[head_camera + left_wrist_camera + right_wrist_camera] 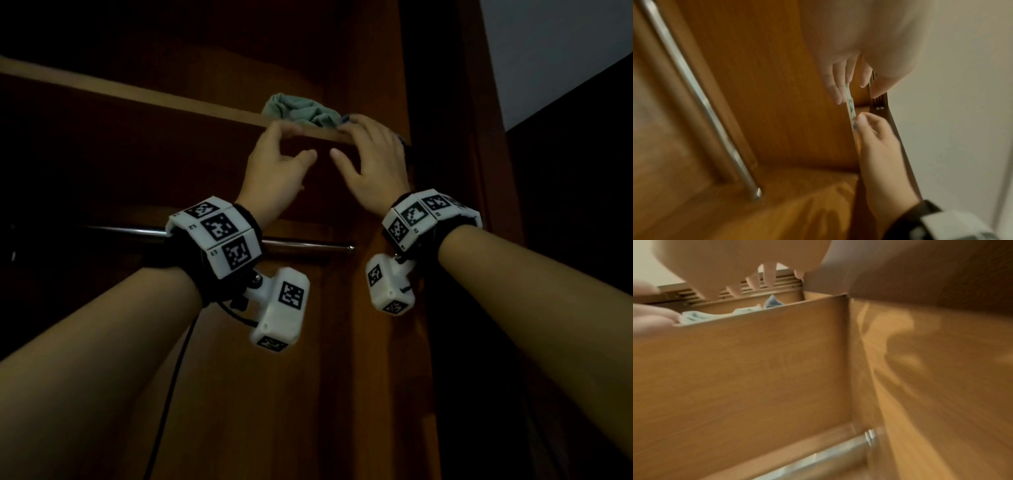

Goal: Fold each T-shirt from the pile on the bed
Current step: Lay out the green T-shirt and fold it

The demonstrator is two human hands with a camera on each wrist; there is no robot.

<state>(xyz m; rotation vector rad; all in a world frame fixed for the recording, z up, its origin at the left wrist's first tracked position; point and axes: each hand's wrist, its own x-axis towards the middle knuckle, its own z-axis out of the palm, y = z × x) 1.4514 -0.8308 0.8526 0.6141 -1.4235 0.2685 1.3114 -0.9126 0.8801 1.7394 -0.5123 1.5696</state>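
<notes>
T-shirt (301,111) fabric, pale green and bunched, sits on my head camera at the front edge of a high wooden shelf (137,90) inside a dim brown wardrobe, with a metal hanging rail (301,244) below it and a grey wall at upper right. I see my left hand (274,164) raised to the shelf edge just beside the cloth, fingers loosely bent and the thumb apart, gripping nothing that I can make out. My right hand (373,161) lies spread, fingertips up at the cloth's right end; whether they pinch it I cannot tell.

From the left wrist, blurred, the wood looks lighter orange. I catch only a thin pale strip of the garment (850,100) along the shelf's edge, my left fingers (835,84) extended on one side and the right hand (877,134) near its lower end.

From the right wrist, also blurred, I look up under the shelf board (756,356): pale blue-green folds (719,315) show above its edge, with straight fingers (754,280) over them.
</notes>
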